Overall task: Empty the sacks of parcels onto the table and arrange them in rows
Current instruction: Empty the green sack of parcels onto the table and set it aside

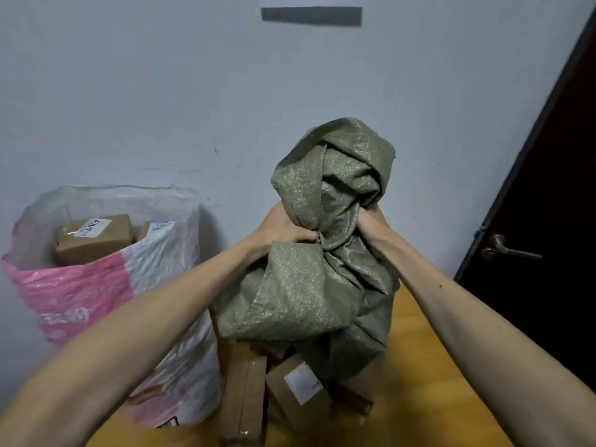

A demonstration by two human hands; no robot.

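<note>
With my left hand (283, 229) and right hand (371, 221) clenched on the bunched fabric of the green sack (306, 291), mouth down over the counter (435, 366), I'd lift up and shake gently so the parcels (290, 385) heaped beneath slide out without tumbling off the edge.

The held sack (309, 285) hangs above the table (429, 366), with parcels (296, 391) heaped directly beneath it. Left of it a second sack (80, 291) stands with boxes (93, 238) inside. The wall (161, 91) is behind it, a door (548, 188) to its right.
</note>
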